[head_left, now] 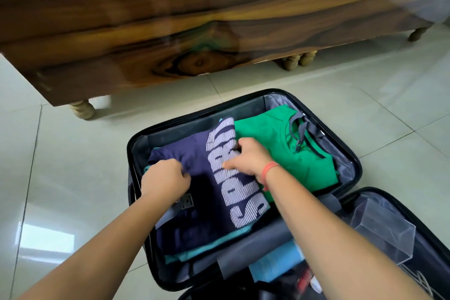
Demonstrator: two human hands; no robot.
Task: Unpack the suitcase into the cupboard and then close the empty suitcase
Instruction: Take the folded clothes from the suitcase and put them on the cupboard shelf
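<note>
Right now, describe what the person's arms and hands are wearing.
The left forearm and right forearm are bare, no sleeves or gloves in view. The right hand has an orange thread band around its wrist. The left hand shows no band, watch or ring.

Glossy wooden cupboard (pixel 170 19) on turned legs (pixel 81 108), pale tiled floor (pixel 365 95), bright reflection (pixel 46 238)

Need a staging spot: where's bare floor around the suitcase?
Bare floor left of the suitcase, right of it, and a strip between it and the cupboard. Crowded inside: navy shirt, gripped by left hand and right hand, touches green shirt.
</note>
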